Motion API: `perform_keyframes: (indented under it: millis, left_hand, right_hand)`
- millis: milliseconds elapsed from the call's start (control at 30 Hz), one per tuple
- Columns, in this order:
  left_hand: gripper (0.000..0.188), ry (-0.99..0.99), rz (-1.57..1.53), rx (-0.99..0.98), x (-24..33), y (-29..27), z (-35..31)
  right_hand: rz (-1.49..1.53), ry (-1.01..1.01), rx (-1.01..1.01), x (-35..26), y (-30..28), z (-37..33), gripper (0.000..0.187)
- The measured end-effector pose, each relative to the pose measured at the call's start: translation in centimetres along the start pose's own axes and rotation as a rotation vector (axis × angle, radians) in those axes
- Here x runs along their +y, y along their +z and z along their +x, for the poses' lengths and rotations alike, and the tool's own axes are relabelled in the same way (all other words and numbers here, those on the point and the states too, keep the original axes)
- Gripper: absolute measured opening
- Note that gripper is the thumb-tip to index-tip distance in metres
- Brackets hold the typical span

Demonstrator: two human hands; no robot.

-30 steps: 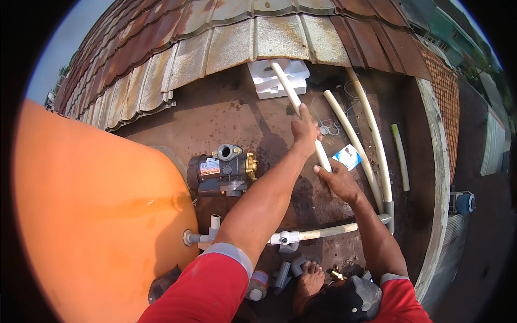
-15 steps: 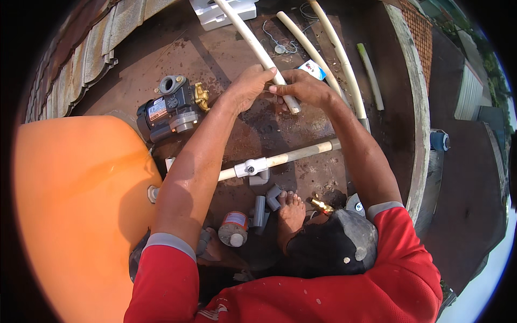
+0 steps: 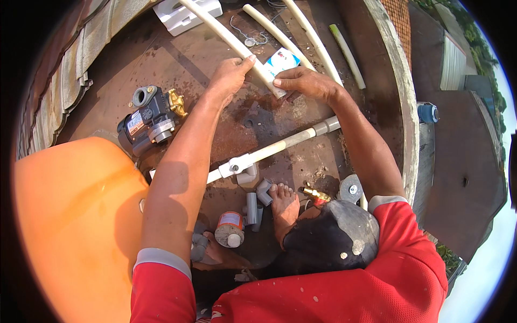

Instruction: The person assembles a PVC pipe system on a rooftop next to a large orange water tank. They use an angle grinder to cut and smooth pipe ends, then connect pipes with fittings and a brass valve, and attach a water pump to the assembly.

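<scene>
A long white PVC pipe (image 3: 229, 39) slants from the top edge down toward the middle. My left hand (image 3: 230, 76) is closed round it a short way above its near end, the thumb along the upper side. Close to that end my right hand (image 3: 308, 83) grips the pipe too, its thumb on top and the other fingers mostly hidden. Below both hands lies a second pipe (image 3: 291, 141) with a white tee fitting (image 3: 237, 164) on it and a grey coupling (image 3: 326, 126) at its right end. A blue and white packet (image 3: 282, 61) is just beyond my right hand.
A water pump (image 3: 146, 118) stands left, behind an orange tank (image 3: 81, 215). Grey pipe fittings (image 3: 252, 208), a can (image 3: 230, 229) and a brass valve (image 3: 316, 194) sit around my feet. More pipes (image 3: 315, 40) lie at the upper right, inside a low wall (image 3: 405, 102).
My right hand has shifted its grip, its thumb now flatter on the pipe near the end. The whole view has turned slightly, moving the surroundings left. My left hand keeps its hold.
</scene>
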State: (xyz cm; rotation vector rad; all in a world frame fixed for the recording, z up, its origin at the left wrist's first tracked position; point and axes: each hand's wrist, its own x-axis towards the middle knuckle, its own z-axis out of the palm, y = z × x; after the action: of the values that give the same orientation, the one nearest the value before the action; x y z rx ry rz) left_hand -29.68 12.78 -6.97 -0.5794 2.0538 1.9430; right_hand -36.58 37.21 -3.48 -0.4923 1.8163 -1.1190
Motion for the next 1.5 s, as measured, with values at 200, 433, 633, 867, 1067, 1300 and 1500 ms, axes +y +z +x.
perform_keyframes:
  millis: [200,433,633,867,1067,1300,1500]
  left_hand:
    - [0.048,0.033,0.031,0.043,-0.3,0.5,0.1]
    - [0.051,0.020,0.145,0.062,-0.2,0.1,0.1]
    - [0.057,-0.037,0.169,0.072,0.1,0.3,-0.5]
    - [0.059,-0.032,0.240,0.054,1.1,-1.1,-1.9]
    - [0.056,-0.046,0.246,0.123,1.2,-3.1,-3.1]
    - [0.044,-0.167,0.261,0.280,1.5,-5.1,-5.2]
    - [0.039,-0.192,0.265,0.369,2.5,-5.4,-8.1]
  right_hand:
    - [-0.314,-0.055,0.143,1.7,2.9,-2.8,0.063]
    - [-0.762,-0.157,0.450,2.3,5.8,-4.6,0.032]
    - [-0.803,-0.211,0.485,5.0,3.1,-6.3,0.025]
    - [-0.938,0.062,0.474,5.3,0.8,-7.3,0.041]
    - [-1.078,0.076,0.553,4.1,0.5,-9.7,0.047]
    - [-0.719,-0.109,0.797,-0.5,-0.7,-10.7,0.047]
    - [-1.141,-0.004,0.615,1.3,2.7,-10.8,0.050]
